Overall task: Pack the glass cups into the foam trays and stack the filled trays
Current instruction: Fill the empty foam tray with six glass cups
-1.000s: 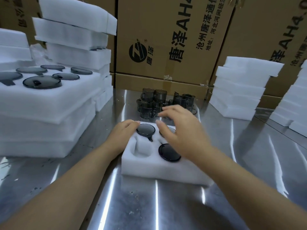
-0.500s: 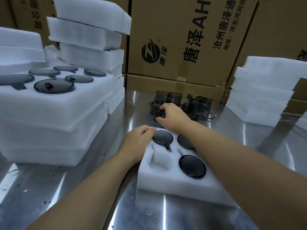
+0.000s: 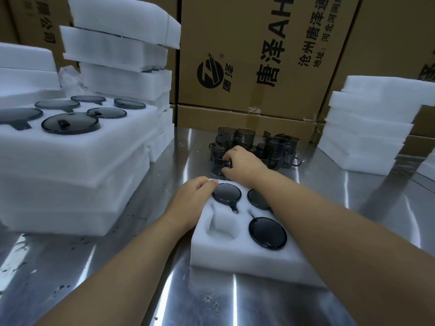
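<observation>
A white foam tray (image 3: pixel 237 257) lies on the steel table in front of me. Three of its wells hold dark glass cups (image 3: pixel 267 232); the near-left well (image 3: pixel 221 228) is empty. My left hand (image 3: pixel 191 200) rests on the tray's far-left corner, fingers curled over the edge. Behind the tray stands a cluster of loose smoky glass cups (image 3: pixel 273 147). My right hand (image 3: pixel 242 164) reaches into that cluster, its fingers curled round the rim of one cup (image 3: pixel 217 161).
A tall stack of filled foam trays (image 3: pixel 77 161) stands at the left, with more foam stacked behind it (image 3: pixel 122 50). Empty foam pieces (image 3: pixel 372 128) are piled at the right. Cardboard boxes (image 3: pixel 259 55) wall off the back. The steel table (image 3: pixel 117 278) extends toward me.
My right hand has moved from above the tray back to the loose cups and closed on one. My left hand stays on the tray's corner. The camera came closer.
</observation>
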